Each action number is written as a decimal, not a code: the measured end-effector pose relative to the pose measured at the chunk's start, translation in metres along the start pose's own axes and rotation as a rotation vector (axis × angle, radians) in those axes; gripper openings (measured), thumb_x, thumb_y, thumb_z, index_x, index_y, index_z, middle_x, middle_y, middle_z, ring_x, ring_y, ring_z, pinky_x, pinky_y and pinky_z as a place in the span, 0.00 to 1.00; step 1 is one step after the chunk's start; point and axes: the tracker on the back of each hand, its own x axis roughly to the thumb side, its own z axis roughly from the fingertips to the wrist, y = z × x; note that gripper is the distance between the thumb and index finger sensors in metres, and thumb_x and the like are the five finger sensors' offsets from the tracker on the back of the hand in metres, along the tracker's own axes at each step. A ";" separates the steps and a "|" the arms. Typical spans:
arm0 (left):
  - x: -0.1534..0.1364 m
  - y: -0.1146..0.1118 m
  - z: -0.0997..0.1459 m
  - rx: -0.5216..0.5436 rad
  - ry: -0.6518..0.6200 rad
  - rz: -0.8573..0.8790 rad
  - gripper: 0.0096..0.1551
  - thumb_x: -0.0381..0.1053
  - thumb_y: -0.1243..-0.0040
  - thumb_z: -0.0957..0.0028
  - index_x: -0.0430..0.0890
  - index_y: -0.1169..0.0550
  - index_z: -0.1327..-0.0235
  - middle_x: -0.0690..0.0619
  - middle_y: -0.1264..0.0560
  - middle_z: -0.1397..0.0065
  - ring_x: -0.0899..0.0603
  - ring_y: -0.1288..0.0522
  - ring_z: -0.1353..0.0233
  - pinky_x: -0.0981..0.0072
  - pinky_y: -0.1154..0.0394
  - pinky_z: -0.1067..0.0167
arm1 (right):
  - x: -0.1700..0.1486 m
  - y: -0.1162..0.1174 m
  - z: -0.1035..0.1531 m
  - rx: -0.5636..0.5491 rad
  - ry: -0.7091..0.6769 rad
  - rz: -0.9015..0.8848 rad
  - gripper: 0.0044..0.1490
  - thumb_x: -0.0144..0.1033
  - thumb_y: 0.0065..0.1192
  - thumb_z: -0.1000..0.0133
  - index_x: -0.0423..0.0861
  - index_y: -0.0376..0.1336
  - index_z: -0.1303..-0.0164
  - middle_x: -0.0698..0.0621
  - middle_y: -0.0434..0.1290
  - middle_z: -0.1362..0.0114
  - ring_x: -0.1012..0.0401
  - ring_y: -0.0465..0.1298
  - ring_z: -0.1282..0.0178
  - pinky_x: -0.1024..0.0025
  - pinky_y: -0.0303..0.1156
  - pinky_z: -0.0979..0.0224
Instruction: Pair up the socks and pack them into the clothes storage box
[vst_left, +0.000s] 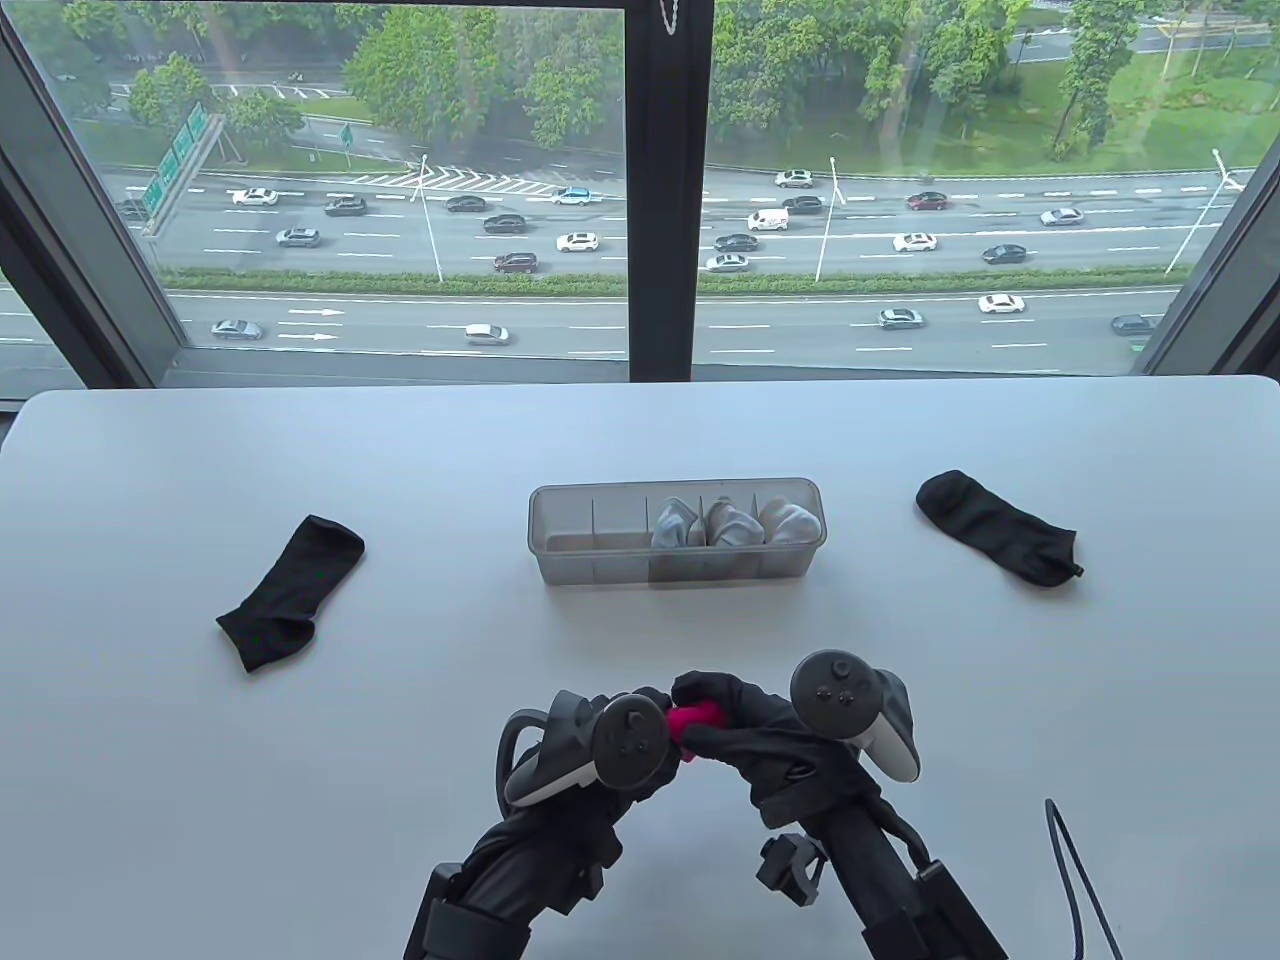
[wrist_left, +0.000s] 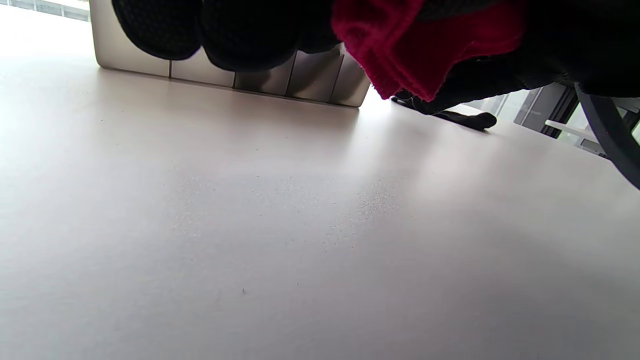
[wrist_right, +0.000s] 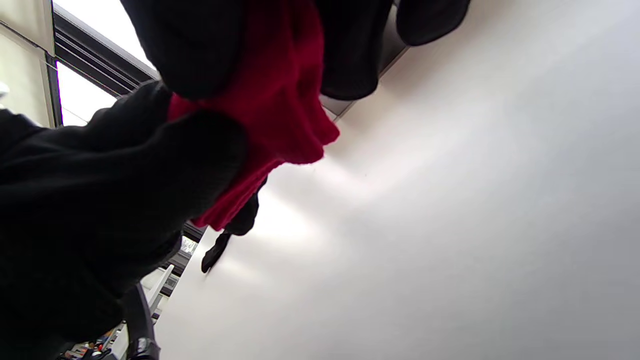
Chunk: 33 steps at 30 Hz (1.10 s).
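Both gloved hands meet over the near middle of the table and grip a bunched red sock bundle (vst_left: 694, 722) between them. My left hand (vst_left: 650, 725) holds it from the left, my right hand (vst_left: 725, 715) curls over it from the right. The red bundle (wrist_left: 400, 47) hangs above the tabletop in the left wrist view, and shows as red knit (wrist_right: 280, 100) among the fingers in the right wrist view. The clear storage box (vst_left: 676, 530) stands beyond the hands, with three rolled grey-white sock pairs (vst_left: 733, 522) in its right compartments. One black sock (vst_left: 292, 590) lies at the left, another black sock (vst_left: 995, 528) at the right.
The white table (vst_left: 200, 800) runs to a large window at its far edge. A dark cable (vst_left: 1075, 870) loops over the table at the near right. The box's left compartments (vst_left: 585, 525) hold nothing.
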 end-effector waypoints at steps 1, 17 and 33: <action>-0.001 -0.001 -0.001 -0.016 0.014 0.013 0.35 0.59 0.51 0.45 0.39 0.35 0.32 0.46 0.24 0.44 0.41 0.22 0.47 0.36 0.28 0.36 | 0.000 0.001 0.001 -0.009 -0.004 0.029 0.34 0.45 0.61 0.39 0.49 0.56 0.23 0.48 0.75 0.34 0.51 0.73 0.30 0.39 0.57 0.18; 0.004 0.003 0.004 0.110 0.022 -0.024 0.41 0.61 0.49 0.43 0.39 0.40 0.26 0.42 0.27 0.35 0.38 0.23 0.40 0.33 0.31 0.31 | -0.003 -0.003 0.003 -0.065 0.004 -0.092 0.36 0.47 0.63 0.38 0.46 0.56 0.24 0.48 0.75 0.34 0.53 0.75 0.31 0.40 0.58 0.18; 0.004 0.003 0.004 0.134 -0.013 0.027 0.43 0.63 0.49 0.44 0.36 0.36 0.26 0.39 0.23 0.33 0.34 0.19 0.38 0.33 0.29 0.33 | -0.004 -0.008 0.003 -0.116 0.017 -0.115 0.36 0.46 0.65 0.38 0.50 0.55 0.22 0.48 0.74 0.29 0.52 0.75 0.28 0.42 0.59 0.17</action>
